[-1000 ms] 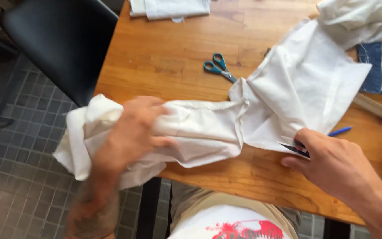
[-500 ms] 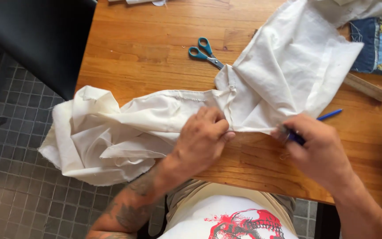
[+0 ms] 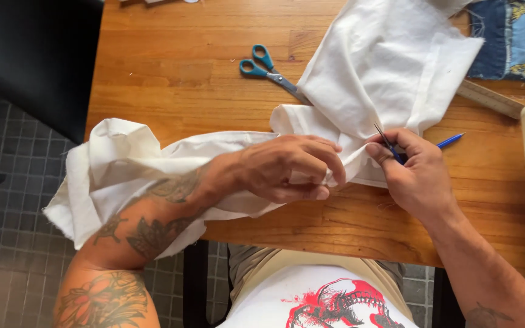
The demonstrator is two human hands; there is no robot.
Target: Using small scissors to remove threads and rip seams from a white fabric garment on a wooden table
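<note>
Wooden worktop (image 3: 171, 67), front edge: left hand (image 3: 287, 167) closed in a pinching grip on bunched white cloth (image 3: 372, 79), right hand (image 3: 417, 173) closed around blue pen (image 3: 448, 141); overhanging cloth's weight risks dragging the pinched fold loose.

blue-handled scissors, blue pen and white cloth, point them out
blue-handled metal scissors (image 3: 267, 68), head view, on the handles
thin blue pen (image 3: 449, 141), head view, on its exposed end
crumpled white cloth (image 3: 384, 67), head view, on the spread part

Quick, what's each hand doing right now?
Left hand: closed, pinching a fold of the white cloth.
Right hand: closed on a small blue-handled tool, its point at the cloth.
</note>
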